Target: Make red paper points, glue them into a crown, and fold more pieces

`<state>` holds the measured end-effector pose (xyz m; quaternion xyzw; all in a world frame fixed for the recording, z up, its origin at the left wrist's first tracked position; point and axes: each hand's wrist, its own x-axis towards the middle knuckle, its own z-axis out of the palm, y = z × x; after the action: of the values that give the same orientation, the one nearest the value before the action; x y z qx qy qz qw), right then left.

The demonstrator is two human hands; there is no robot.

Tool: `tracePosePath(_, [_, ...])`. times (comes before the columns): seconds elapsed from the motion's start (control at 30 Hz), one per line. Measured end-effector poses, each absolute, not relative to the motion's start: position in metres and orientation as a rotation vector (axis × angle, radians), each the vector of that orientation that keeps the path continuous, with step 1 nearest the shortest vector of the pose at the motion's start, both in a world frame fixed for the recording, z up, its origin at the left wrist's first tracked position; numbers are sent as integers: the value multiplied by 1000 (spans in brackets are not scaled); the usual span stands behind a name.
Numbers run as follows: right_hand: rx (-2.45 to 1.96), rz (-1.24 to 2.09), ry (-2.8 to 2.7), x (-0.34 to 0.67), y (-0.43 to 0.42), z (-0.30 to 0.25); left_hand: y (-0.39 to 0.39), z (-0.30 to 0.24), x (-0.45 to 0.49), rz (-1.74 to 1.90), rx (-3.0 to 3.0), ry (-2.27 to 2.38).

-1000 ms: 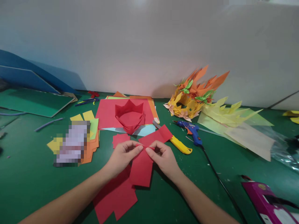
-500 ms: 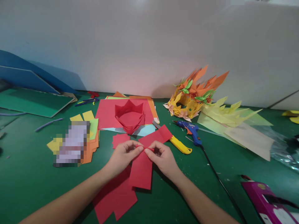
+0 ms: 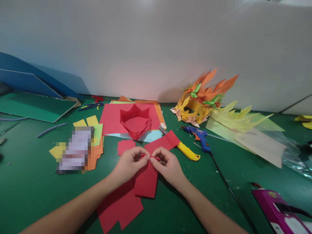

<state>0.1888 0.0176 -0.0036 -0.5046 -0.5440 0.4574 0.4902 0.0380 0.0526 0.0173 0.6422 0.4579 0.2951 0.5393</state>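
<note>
In the head view, both hands are working low over the green worktop [image 3: 36,188]: the left hand [image 3: 133,164] and the right hand [image 3: 169,165] are each pinching a red paper strip [image 3: 146,182] between thumb and bent fingers, so each grip is closing on paper. The strip is sitting centrally, its thin, folded-looking top edge [image 3: 156,158] showing between the hands and its broad part reaching toward the near side; whether that part is hanging or resting, I cannot tell. Compared with a second ago, the thumbs are sitting closer, nearly meeting, and the strip's near end is lying slightly farther left, which suggests the top edge is being pressed tighter. Red paper pieces [image 3: 122,203] are lying to the near left, while a second red strip [image 3: 161,143] is crossing a yellow-handled utility knife [image 3: 189,152] beyond the hands. A red paper crown [image 3: 135,122] is standing on stacked sheets [image 3: 110,117] farther away, and a blue glue gun [image 3: 202,139] is lying to the right.
</note>
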Motion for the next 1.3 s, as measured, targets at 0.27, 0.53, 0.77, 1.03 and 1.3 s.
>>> tracePosePath(0.27, [-1193,920,-1515,190,16,-2,51,20,40,709,1595,1050])
tracePosePath(0.53, [-1189,862,-1547,195,15,0,58,22,33,656,1596,1111])
tracePosePath(0.77, [-1221,779,-1314,216,22,-1,70,27,16,810,1442,1129])
tracePosePath(1.03, [-1148,965,-1442,197,18,2,53,23,33,704,1607,1017])
tracePosePath(1.3, [-1208,815,-1484,212,20,5,59,29,27,783,1329,1061])
